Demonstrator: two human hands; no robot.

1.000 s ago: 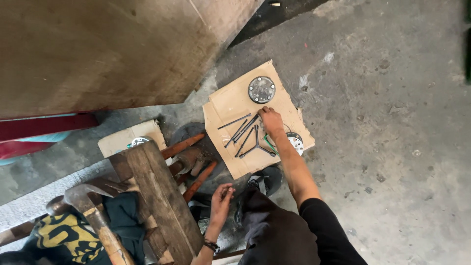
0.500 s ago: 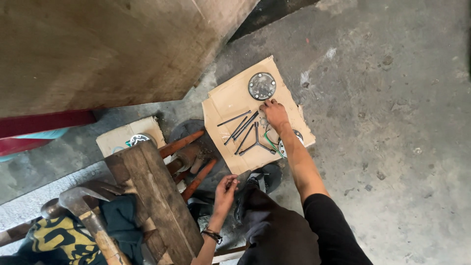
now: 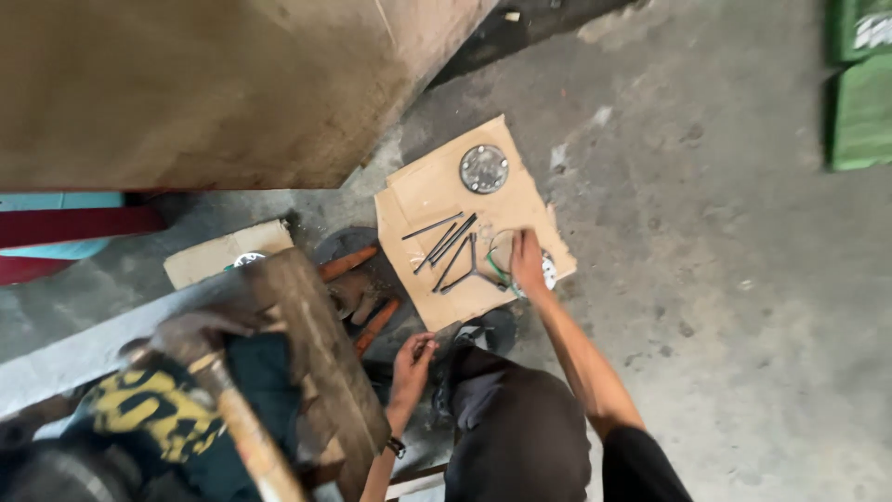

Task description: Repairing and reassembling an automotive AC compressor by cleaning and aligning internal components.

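A sheet of cardboard (image 3: 437,191) lies on the concrete floor. On it are several dark metal rods (image 3: 444,238), a dark bent tool (image 3: 469,270), a round metal disc (image 3: 484,168) and a green ring (image 3: 495,270) beside a white round part (image 3: 549,271). My right hand (image 3: 527,263) reaches out and rests, fingers down, on the green ring's right side. Whether it grips the ring is hidden. Close to my knee, my left hand (image 3: 413,356) is curled around a small dark piece.
A rough wooden block (image 3: 321,344) and a hammer handle (image 3: 246,432) sit at the lower left over dark cloth. Two orange-handled tools (image 3: 348,264) lie by a dark pan. A large wooden board (image 3: 204,84) fills the upper left. Green crates (image 3: 859,112) stand at the right edge.
My right hand has slid from the metal rods toward me, onto the green ring. My left hand has stayed near my knee. The camera has shifted slightly.
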